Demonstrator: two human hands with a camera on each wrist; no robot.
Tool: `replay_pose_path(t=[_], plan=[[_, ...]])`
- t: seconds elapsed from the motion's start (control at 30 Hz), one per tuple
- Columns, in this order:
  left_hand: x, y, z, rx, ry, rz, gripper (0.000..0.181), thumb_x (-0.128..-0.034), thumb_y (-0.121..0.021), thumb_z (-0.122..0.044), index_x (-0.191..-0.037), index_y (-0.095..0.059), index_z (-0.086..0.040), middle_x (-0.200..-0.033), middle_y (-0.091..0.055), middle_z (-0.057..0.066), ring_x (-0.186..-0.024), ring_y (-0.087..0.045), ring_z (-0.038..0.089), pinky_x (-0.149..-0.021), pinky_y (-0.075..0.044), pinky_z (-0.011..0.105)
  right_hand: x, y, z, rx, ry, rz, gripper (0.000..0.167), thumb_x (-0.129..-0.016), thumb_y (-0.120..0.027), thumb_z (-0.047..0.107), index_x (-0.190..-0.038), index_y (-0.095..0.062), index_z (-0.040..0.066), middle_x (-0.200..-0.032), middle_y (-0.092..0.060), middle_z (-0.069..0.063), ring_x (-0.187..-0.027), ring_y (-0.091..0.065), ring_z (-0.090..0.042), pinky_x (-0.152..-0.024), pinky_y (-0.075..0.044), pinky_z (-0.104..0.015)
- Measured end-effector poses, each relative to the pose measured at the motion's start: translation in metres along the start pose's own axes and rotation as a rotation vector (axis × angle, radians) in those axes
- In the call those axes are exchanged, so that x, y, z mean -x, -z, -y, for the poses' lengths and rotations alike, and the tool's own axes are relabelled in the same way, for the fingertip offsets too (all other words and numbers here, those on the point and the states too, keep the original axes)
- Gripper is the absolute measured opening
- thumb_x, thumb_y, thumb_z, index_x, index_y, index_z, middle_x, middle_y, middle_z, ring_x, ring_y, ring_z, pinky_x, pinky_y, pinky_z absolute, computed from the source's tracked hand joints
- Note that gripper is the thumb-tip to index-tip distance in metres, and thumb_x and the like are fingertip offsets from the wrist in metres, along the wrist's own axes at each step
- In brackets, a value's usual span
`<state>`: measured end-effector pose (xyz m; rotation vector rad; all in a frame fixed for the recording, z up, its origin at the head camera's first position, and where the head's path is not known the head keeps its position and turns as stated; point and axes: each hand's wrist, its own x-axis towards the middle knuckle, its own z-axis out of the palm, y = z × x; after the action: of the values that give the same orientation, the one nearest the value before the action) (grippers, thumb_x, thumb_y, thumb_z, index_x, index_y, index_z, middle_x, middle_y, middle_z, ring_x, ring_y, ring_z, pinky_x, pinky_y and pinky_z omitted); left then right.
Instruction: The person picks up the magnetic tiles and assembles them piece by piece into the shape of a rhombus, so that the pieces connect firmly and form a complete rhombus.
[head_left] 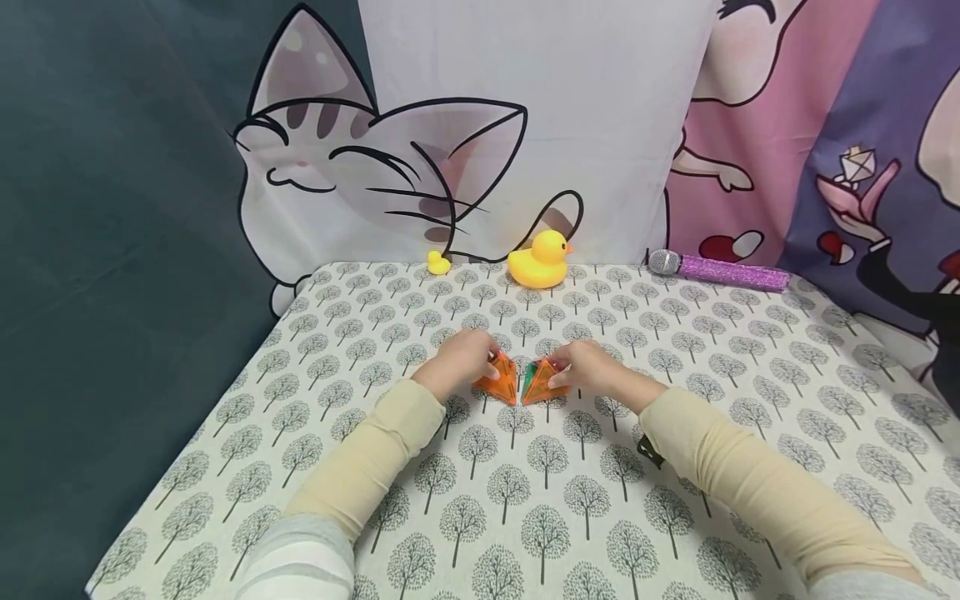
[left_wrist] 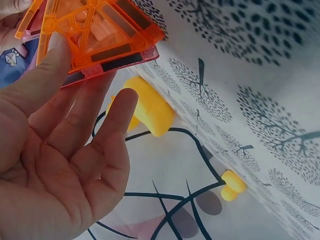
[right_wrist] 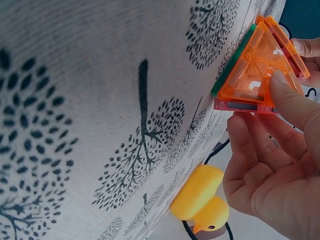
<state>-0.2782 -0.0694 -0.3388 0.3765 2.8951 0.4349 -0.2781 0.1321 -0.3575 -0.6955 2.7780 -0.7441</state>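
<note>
Above the middle of the table, my left hand pinches a translucent orange triangular magnetic tile between thumb and fingers. A pink tile is joined along its edge. Close on the right, my right hand pinches another orange triangular magnetic tile, thumb on its face. Joined to that one are a green tile and a pink tile, meeting at an angle. In the head view a narrow gap parts the two tile groups. The fingers partly cover both groups.
A large yellow rubber duck and a small one stand at the table's far edge. A glittery purple microphone lies at the far right. A small dark object shows beside the right sleeve. The cloth has printed trees.
</note>
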Motion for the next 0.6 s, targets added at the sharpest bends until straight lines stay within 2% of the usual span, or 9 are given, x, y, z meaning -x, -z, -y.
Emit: replay_pose_path(t=[0.2,0.3,0.43,0.6], plan=[[-0.0036,-0.0002,-0.0063,-0.006,-0.008,0.032,0.040,-0.0695,-0.071,-0.022,-0.107,-0.062,-0.013,-0.107,-0.059,0.002,-0.097,-0.052,0.020,-0.085,-0.039,0.036,0.0002,-0.0002,0.0006,-0.004,0.010,-0.005,0.038,-0.071,-0.071,0.013,-0.103,-0.060,-0.003,-0.090,-0.064,-0.012,-0.081,-0.060,-0.021,-0.074,-0.047,-0.034],[-0.0053,-0.0009,-0.0082,-0.016,-0.039,0.039,0.037,-0.0702,-0.070,-0.021,-0.106,-0.062,-0.013,-0.105,-0.060,0.002,-0.098,-0.051,0.020,-0.086,-0.039,0.035,0.0005,-0.0005,0.0016,-0.012,-0.005,-0.012,0.035,-0.070,-0.071,0.012,-0.101,-0.061,-0.001,-0.090,-0.064,-0.012,-0.082,-0.060,-0.020,-0.074,-0.047,-0.033],[-0.0066,-0.0021,-0.0092,-0.027,-0.075,0.041,0.034,-0.0703,-0.070,-0.022,-0.102,-0.064,-0.013,-0.098,-0.062,0.001,-0.094,-0.053,0.019,-0.083,-0.041,0.033,0.0004,0.0001,0.0018,-0.012,-0.001,-0.014,0.032,-0.070,-0.071,0.012,-0.099,-0.063,0.000,-0.091,-0.064,-0.011,-0.079,-0.060,-0.019,-0.073,-0.047,-0.033],[-0.0076,-0.0030,-0.0088,-0.022,-0.094,0.034,0.028,-0.0705,-0.069,-0.023,-0.096,-0.066,-0.013,-0.090,-0.062,0.000,-0.086,-0.054,0.017,-0.077,-0.043,0.030,-0.0007,0.0011,0.0021,-0.017,0.030,-0.010,0.032,-0.072,-0.069,0.015,-0.101,-0.063,0.002,-0.094,-0.064,-0.009,-0.087,-0.059,-0.022,-0.078,-0.045,-0.036]])
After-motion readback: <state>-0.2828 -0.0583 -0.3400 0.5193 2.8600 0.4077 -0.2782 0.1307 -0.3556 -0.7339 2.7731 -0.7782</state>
